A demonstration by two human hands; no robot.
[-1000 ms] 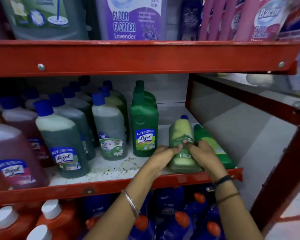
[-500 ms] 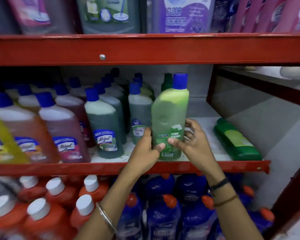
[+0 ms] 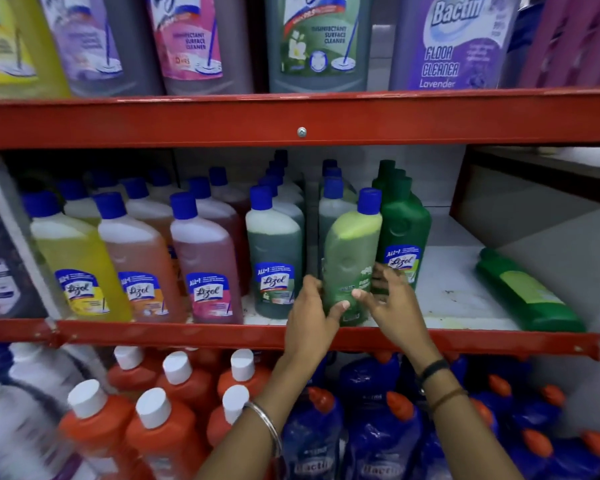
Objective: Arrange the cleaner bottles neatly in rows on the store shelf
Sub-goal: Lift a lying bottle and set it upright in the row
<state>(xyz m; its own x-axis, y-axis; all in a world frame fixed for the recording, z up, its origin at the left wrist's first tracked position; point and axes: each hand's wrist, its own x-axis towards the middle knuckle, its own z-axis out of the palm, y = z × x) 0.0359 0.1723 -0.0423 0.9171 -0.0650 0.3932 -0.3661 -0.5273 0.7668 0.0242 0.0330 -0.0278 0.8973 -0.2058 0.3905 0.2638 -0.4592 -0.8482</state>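
Note:
A light green cleaner bottle with a blue cap stands nearly upright, leaning a little right, at the front of the middle shelf. It sits between a grey-green Lizol bottle and a dark green Lizol bottle. My left hand grips its lower left side with the thumb across the front. My right hand holds the lower right side, fingers spread behind it. Another dark green bottle lies on its side at the right end of the shelf.
Rows of yellow, orange and pink Lizol bottles fill the shelf's left. Bare white shelf board shows between the standing green bottle and the lying one. Large cleaner cans stand on the shelf above; orange and blue bottles below.
The light green bottle went from lying on the shelf to upright in both hands, then was set further back beside the dark green Lizol bottle. The view shifted left.

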